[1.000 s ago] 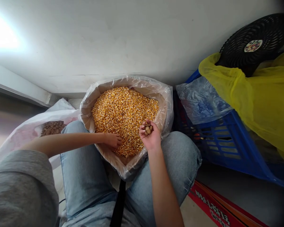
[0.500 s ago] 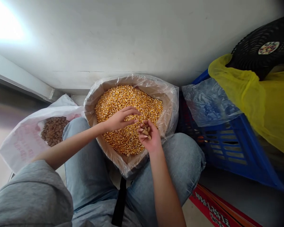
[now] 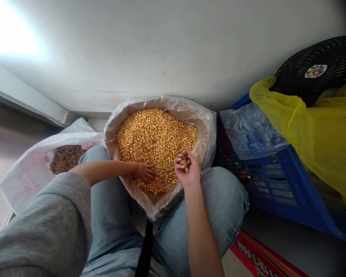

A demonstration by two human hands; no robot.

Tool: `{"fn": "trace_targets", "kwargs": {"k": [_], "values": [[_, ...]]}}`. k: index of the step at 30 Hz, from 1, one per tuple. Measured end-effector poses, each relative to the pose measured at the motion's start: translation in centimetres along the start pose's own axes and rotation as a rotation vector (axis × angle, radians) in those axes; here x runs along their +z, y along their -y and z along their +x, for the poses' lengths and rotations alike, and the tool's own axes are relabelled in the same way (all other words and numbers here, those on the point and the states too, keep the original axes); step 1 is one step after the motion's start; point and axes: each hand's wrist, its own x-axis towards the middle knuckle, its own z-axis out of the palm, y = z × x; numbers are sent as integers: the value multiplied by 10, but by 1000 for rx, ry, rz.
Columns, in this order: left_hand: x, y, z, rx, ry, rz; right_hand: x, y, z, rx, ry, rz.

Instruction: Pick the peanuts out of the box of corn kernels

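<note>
Yellow corn kernels [image 3: 158,130] fill a bag with a clear plastic liner [image 3: 209,127] between my knees. My left hand [image 3: 144,172] rests on the kernels at the near left part of the bag, fingers spread, the tips partly sunk among them. Nothing shows in its grasp. Above the right side of the corn, my right hand [image 3: 188,171] is palm up with curled fingers. It cups several tan, knobbly pieces that look like peanuts in the shell [image 3: 185,163].
At the left, a white sack [image 3: 25,165] lies open on brown lumps [image 3: 65,158]. On the right stands a blue plastic crate [image 3: 276,181] with yellow mesh [image 3: 328,130], a clear bag [image 3: 252,130] and a black fan [image 3: 314,69]. The wall [image 3: 161,46] is behind.
My left hand has moved left and toward me, from above the middle of the corn down onto the kernels. My right hand has shifted slightly right, still holding the peanuts.
</note>
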Motion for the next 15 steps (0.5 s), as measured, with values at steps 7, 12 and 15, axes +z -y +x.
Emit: {"fn": "trace_targets", "kwargs": {"k": [7, 12, 15], "values": [[-28, 44, 1, -104, -88, 109, -3, 2, 2, 24, 65, 3], [-58, 56, -6, -237, -122, 198, -6, 7, 1, -27, 55, 23], [-72, 50, -7, -453, -221, 271, -6, 8, 1, -31, 73, 19]]}}
